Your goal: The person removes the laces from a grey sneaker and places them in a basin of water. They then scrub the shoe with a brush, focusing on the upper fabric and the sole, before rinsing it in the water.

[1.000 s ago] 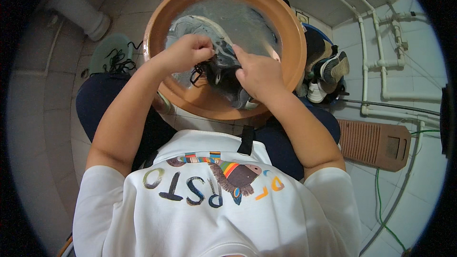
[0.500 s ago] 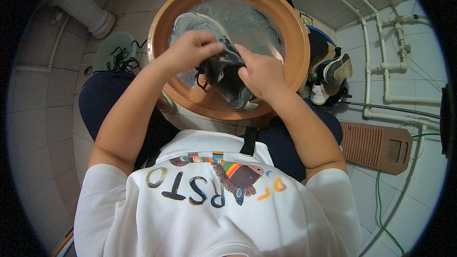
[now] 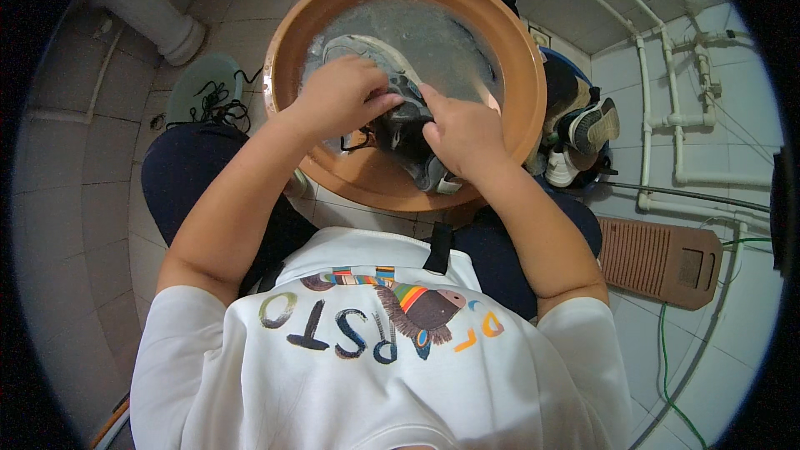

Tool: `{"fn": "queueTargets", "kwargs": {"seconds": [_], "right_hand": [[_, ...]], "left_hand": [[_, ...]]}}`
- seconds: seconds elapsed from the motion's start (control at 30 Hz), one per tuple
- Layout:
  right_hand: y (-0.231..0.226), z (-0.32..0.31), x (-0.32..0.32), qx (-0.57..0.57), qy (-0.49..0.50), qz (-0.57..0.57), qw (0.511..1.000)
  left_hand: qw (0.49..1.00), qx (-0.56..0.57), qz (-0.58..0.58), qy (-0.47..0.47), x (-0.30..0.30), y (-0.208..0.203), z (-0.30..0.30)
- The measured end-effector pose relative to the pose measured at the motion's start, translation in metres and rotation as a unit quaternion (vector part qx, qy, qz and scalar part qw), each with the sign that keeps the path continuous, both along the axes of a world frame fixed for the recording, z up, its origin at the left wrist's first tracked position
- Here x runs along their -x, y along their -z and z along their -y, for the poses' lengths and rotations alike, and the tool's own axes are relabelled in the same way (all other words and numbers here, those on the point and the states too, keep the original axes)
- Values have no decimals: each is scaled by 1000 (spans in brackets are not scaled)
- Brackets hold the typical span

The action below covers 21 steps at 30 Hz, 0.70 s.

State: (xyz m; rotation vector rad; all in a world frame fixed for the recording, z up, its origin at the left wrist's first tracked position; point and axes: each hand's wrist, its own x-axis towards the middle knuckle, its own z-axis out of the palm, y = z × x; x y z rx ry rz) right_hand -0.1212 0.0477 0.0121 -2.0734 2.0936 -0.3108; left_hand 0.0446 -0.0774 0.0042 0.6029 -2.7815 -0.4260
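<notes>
A grey and black sneaker (image 3: pixel 406 135) is held over a round orange-brown basin (image 3: pixel 279 58) of cloudy water, its pale toe pointing away and its dark opening toward me. My right hand (image 3: pixel 467 135) grips the sneaker's right side at the collar, index finger stretched along the upper. Over the lacing area, my left hand (image 3: pixel 348 98) is closed, thumb against fingers; what it pinches is hidden. A black shoelace (image 3: pixel 357 143) hangs loose at the sneaker's left side.
At left, a pale green basin (image 3: pixel 187 87) holds black laces. Several shoes (image 3: pixel 583 133) fill a blue container to the right of the big basin. A brown washboard (image 3: pixel 658 258) lies on the tiles beside white wall pipes (image 3: pixel 646 100) and a green hose (image 3: pixel 665 350).
My left hand has shifted slightly nearer and to the right along the sneaker's lacing, its thumb now lower. The right hand keeps its hold.
</notes>
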Motion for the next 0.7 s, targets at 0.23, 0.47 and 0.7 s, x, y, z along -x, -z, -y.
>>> {"fn": "queueTargets", "kwargs": {"seconds": [0.23,0.47,0.7], "right_hand": [[4,2,1,0,19,26,999],[6,4,7,-26,40,5,999],[-1,3,11,-4,36,7,999]], "left_hand": [[992,-110,-66,-10,1,6,2],[981,173,-2,-83,-4,14,23],[990,21,-56,-129,-14,16,33]]}}
